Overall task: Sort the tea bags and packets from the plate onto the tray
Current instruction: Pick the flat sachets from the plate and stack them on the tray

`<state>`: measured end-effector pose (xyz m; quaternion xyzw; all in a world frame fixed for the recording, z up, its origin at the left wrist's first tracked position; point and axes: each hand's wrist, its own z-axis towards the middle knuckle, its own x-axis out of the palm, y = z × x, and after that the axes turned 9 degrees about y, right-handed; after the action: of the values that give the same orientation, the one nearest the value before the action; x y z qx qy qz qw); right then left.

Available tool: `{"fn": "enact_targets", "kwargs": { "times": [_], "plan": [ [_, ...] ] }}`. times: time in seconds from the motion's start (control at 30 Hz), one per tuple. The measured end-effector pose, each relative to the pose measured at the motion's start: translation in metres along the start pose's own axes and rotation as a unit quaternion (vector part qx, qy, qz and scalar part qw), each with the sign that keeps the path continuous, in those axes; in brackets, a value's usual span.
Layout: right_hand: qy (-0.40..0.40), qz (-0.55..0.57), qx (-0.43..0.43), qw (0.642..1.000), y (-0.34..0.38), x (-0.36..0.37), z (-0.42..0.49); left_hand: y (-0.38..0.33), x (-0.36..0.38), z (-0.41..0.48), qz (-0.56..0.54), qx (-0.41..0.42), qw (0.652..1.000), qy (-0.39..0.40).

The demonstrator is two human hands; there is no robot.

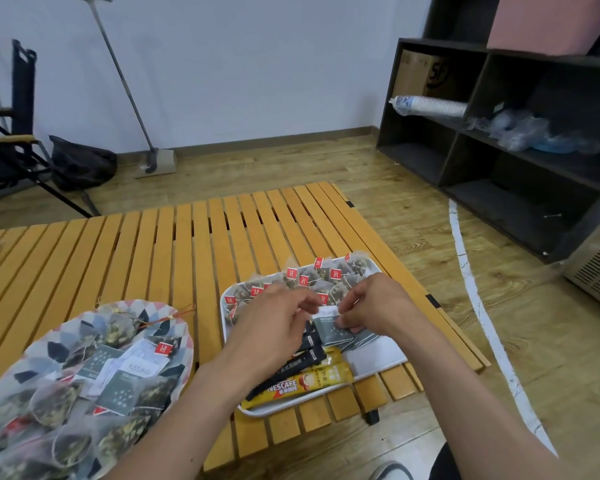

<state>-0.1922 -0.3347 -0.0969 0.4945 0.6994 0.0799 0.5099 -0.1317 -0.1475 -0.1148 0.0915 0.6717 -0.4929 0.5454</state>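
A patterned round plate (146,306) heaped with mesh tea bags (66,410) sits at the left of the yellow slatted wooden worktop (153,244). To its right, over the white rectangular tray (378,362), the left hand (274,323) and right hand (378,303) meet, both pinching the white top edge of a flat grey packet (333,329), between red-tagged tea bags (312,275) at the far rim and black and yellow stick sachets (302,379) nearer.
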Motion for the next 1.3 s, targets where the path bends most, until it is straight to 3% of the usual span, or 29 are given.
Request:
{"fn": "enact_targets", "kwargs": {
  "times": [0.2,0.3,0.43,0.57,0.67,0.77,0.87,1.0,1.13,1.3],
  "plan": [
    [-0.022,-0.04,-0.001,0.999,0.001,0.001,0.005,-0.001,0.003,-0.002,0.115,0.078,0.986,0.09],
    [-0.049,-0.049,-0.05,0.996,0.004,0.0,0.0,0.003,-0.002,-0.007,0.094,0.072,0.991,0.058],
    [-0.129,-0.029,-0.192,0.972,0.032,0.011,-0.017,0.021,-0.04,-0.026,0.049,0.004,0.998,-0.025],
    [-0.021,-0.014,-0.33,0.944,0.088,0.066,-0.036,0.072,-0.096,-0.064,0.123,-0.166,0.976,-0.071],
    [0.06,-0.115,-0.381,0.915,0.13,0.121,-0.033,0.116,-0.13,-0.107,0.12,-0.286,0.95,-0.042],
    [0.118,-0.23,-0.389,0.884,0.164,0.164,-0.021,0.14,-0.148,-0.135,0.081,-0.345,0.935,0.012],
    [0.131,-0.334,-0.365,0.859,0.181,0.192,-0.003,0.148,-0.149,-0.142,0.052,-0.379,0.922,0.059],
    [0.148,-0.379,-0.346,0.846,0.186,0.204,0.014,0.156,-0.141,-0.137,0.065,-0.393,0.912,0.096],
    [0.164,-0.383,-0.363,0.833,0.187,0.206,0.022,0.159,-0.137,-0.133,0.059,-0.387,0.914,0.104],
    [0.153,-0.353,-0.375,0.843,0.193,0.207,0.024,0.16,-0.14,-0.132,0.013,-0.381,0.918,0.114]
  ]
}}
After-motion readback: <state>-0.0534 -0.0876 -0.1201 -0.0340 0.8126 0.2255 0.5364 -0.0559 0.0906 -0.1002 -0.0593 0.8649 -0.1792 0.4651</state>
